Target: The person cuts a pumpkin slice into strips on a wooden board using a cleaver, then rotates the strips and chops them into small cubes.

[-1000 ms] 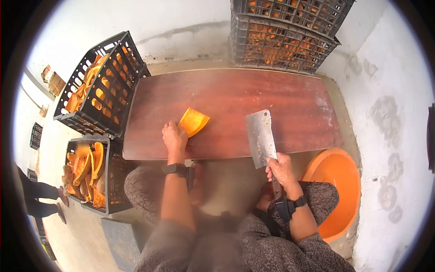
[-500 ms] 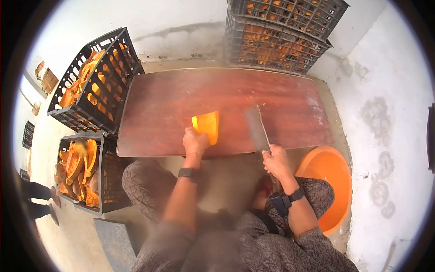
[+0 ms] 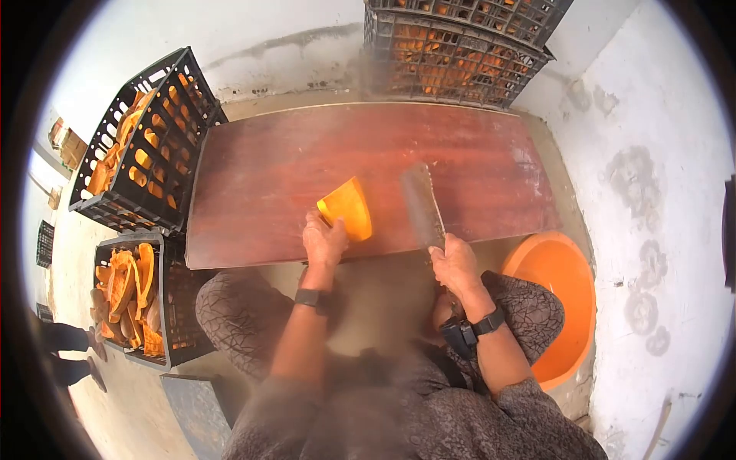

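- Pumpkin wedge point(image 3: 346, 208): whole as yet, at near edge of board point(image 3: 475, 161).
- Left hand point(image 3: 324, 239): fingers closed on wedge.
- Right hand point(image 3: 455, 264): fingers gripping cleaver point(image 3: 422, 205), blade just right of wedge.

Left hand point(image 3: 324, 241), right hand point(image 3: 455, 264), both curled

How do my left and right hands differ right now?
The left hand holds the orange squash wedge on the wooden board; the right hand grips the cleaver. The left hand lies over the board, the right hand just off its near edge. Both wear black wristbands.
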